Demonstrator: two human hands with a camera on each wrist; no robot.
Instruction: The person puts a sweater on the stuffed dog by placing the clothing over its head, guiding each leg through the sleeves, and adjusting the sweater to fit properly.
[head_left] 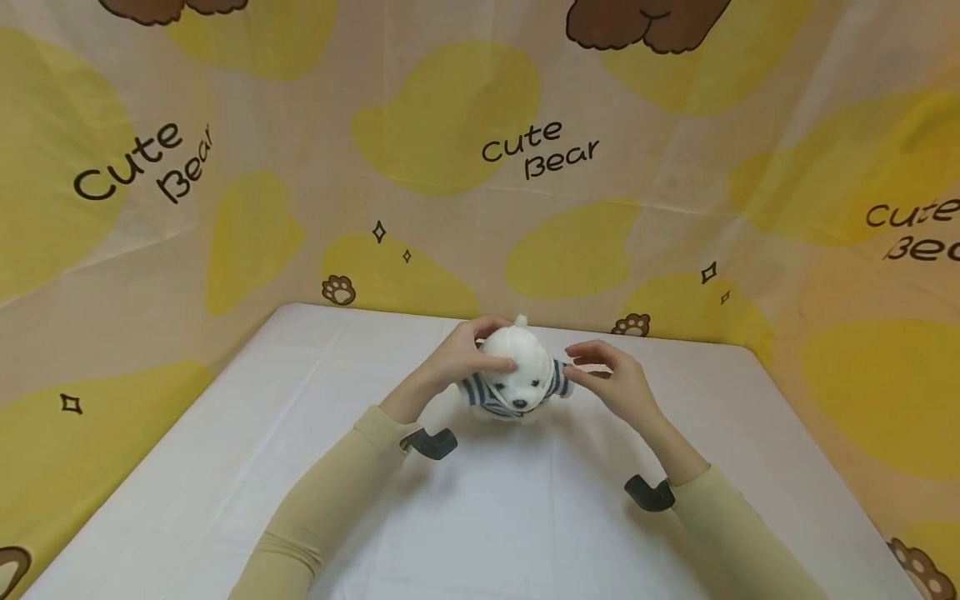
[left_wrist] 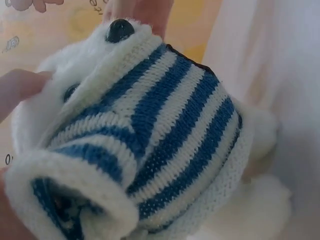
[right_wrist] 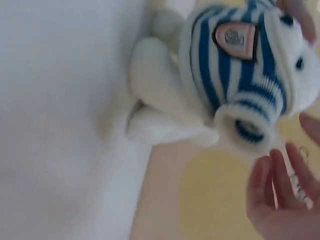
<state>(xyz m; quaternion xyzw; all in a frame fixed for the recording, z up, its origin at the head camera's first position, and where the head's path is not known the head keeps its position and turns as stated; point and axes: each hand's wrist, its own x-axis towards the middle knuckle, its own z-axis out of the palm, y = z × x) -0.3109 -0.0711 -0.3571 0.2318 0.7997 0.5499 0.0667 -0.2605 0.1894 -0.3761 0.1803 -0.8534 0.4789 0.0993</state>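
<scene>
A white plush bear [head_left: 517, 350] in a blue-and-white striped knit sweater [left_wrist: 180, 120] is near the far side of the table. My left hand [head_left: 465, 350] grips its head from the left, thumb across the front. Beside the bear's other sleeve [right_wrist: 247, 132] is my right hand [head_left: 618, 379], fingers loosely bent and holding nothing. In the right wrist view a small gap separates those fingertips from the sleeve. Both cuffs look hollow, with no paw showing in them. A shield-shaped patch [right_wrist: 236, 41] marks the sweater's front. White legs [right_wrist: 157, 75] hang below its hem.
The white-covered table [head_left: 495, 525] reaches back to a yellow and beige cloth [head_left: 435, 167] printed with bears and lettering, which also hangs at both sides. Black wrist mounts [head_left: 435, 443] stick out near the sleeve cuffs.
</scene>
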